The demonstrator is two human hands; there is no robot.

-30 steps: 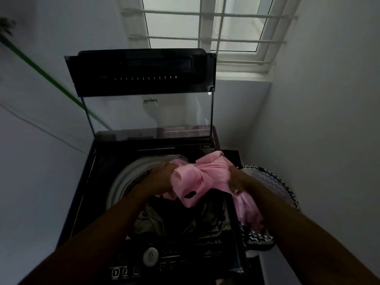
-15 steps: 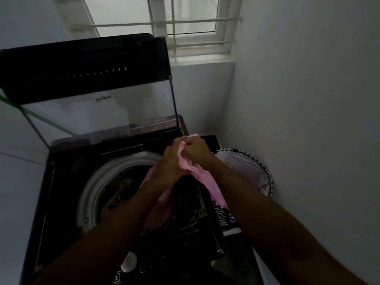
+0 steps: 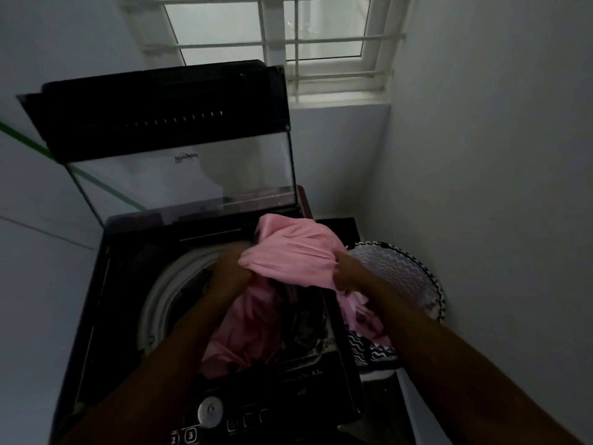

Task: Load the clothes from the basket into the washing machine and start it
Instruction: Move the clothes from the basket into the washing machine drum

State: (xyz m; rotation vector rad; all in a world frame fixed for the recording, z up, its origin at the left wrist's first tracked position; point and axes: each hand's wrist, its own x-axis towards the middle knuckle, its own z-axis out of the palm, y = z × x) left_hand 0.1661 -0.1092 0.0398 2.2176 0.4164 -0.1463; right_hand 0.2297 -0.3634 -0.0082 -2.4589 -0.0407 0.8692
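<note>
Hands have spread apart since a moment ago, stretching the pink garment (image 3: 288, 252) over the washing machine (image 3: 106, 316) drum's right edge. Left hand (image 3: 234, 268) and right hand (image 3: 348, 271) both bunch it in curled fingers. Soft, light, floppy; grab gathered folds so its tail clears the basket (image 3: 414, 268).

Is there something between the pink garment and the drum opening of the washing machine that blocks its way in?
Nothing visible blocks it. The lid stands raised, and the pink garment, gripped by the left hand and right hand, already hangs partly into the drum opening. One end still trails toward the basket.
</note>
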